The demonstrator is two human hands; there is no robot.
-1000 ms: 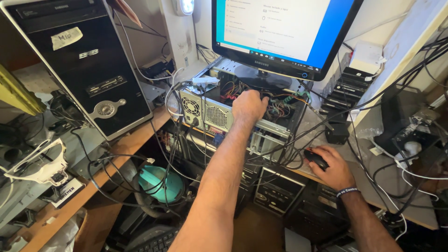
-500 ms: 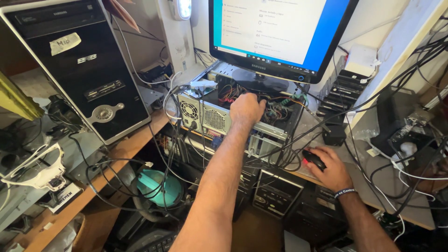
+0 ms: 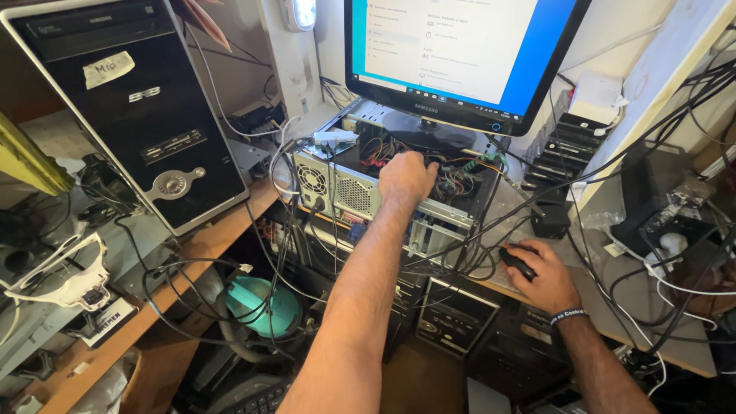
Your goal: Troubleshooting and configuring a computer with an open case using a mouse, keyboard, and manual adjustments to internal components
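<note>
Little has changed since the earlier frames: the left hand [image 3: 406,178] still reaches into the open computer case [image 3: 399,192] under the monitor [image 3: 460,54], its grip hidden among wires. The right hand [image 3: 546,274] stays curled over the black mouse [image 3: 518,262] on the tabletop [image 3: 652,330].

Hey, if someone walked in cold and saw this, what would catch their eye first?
Most likely the lit monitor at top centre, standing on an opened computer case full of coloured wires. The left hand reaches into that case, while the right hand rests on a black mouse on the desk to the right. A black tower computer leans at upper left above a tangle of cables.
</note>
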